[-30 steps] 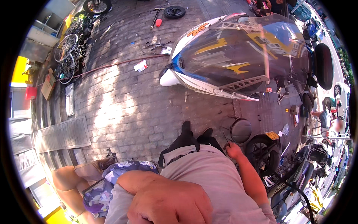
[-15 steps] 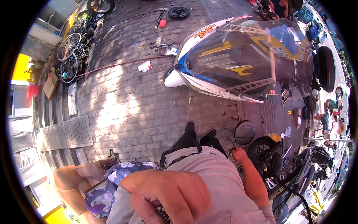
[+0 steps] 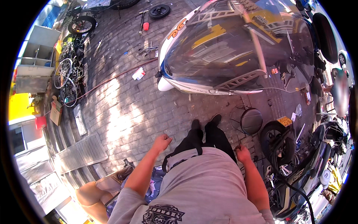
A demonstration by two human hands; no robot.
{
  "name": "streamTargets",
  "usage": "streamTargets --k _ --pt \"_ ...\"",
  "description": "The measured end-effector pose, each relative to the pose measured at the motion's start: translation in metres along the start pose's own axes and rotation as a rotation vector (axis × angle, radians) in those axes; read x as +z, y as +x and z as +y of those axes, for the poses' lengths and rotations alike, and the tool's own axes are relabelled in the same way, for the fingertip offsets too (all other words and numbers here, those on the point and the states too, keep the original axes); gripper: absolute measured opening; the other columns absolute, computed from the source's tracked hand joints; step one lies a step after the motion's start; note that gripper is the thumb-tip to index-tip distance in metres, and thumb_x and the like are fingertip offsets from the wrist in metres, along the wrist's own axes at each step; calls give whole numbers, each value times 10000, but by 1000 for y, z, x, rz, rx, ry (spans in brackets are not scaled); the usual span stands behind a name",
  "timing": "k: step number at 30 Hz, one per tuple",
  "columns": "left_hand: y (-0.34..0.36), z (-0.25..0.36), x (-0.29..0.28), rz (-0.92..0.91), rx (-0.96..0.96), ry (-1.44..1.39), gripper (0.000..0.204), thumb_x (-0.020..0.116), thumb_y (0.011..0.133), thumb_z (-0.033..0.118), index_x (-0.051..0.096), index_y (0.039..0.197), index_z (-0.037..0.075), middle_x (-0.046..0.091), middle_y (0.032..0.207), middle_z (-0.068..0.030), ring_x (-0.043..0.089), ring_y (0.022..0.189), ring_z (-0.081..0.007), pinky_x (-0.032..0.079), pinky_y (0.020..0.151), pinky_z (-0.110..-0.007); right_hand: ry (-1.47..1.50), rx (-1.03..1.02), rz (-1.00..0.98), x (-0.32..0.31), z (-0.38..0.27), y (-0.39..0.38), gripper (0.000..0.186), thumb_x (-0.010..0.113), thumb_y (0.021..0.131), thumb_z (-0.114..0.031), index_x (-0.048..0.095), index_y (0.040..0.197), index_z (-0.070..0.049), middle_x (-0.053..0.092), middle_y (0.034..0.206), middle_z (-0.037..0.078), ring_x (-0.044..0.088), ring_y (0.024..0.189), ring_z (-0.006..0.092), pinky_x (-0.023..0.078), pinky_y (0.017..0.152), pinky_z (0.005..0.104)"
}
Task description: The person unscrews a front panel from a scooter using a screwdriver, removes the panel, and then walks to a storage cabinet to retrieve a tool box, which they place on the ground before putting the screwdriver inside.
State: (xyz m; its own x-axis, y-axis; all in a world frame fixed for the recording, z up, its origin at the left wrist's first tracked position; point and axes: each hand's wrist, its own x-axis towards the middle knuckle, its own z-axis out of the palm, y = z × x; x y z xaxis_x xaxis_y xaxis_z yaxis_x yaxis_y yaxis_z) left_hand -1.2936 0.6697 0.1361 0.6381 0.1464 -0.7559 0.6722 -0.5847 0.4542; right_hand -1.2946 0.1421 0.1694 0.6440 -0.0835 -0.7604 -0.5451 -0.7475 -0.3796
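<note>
A thin, dark tool [image 3: 239, 140], looked like a stick, sat in the right hand [image 3: 244, 154], pointed forward

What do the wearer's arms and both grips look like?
Left grip and right grip: bare, no gloves visible. Forearms uncovered. Short, loose greyish-beige sleeves, matching the T-shirt, which carries a dark printed graphic.

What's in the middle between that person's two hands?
In the head view, the black trousers and the lower part of the grey shirt come between the left hand and the right hand.
</note>
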Motion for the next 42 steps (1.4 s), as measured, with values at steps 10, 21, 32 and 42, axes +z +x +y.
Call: streamTargets --k 10,21,32,42 --pt "26 88 -28 2 -266 -747 295 656 994 328 652 1141 72 724 997 -78 711 935 -222 559 805 -386 61 18 -27 -41 26 54 252 541 873 -190 742 935 -51 727 867 180 701 904 357 538 827 450" --pt "155 233 -154 277 -30 -992 547 639 1018 368 509 1454 64 618 1313 -90 608 1169 -248 497 1011 -433 1179 -47 325 -71 -112 63 273 554 972 -150 677 1213 -111 649 922 29 504 673 91 470 655 297" --pt "217 268 -198 179 148 -427 536 720 961 450 662 1224 -14 710 1103 -86 613 1031 -180 462 943 -333 1676 -324 482 -114 -302 39 526 620 1042 -471 506 1472 -190 625 1209 -2 447 726 94 459 778 314" --pt "219 271 -201 1 213 -548 419 692 998 372 691 1206 8 724 1083 -53 632 984 -160 481 912 -330 1699 -308 491 -107 -303 48 351 598 1056 -467 560 1222 -161 535 940 -35 461 730 118 456 761 357"
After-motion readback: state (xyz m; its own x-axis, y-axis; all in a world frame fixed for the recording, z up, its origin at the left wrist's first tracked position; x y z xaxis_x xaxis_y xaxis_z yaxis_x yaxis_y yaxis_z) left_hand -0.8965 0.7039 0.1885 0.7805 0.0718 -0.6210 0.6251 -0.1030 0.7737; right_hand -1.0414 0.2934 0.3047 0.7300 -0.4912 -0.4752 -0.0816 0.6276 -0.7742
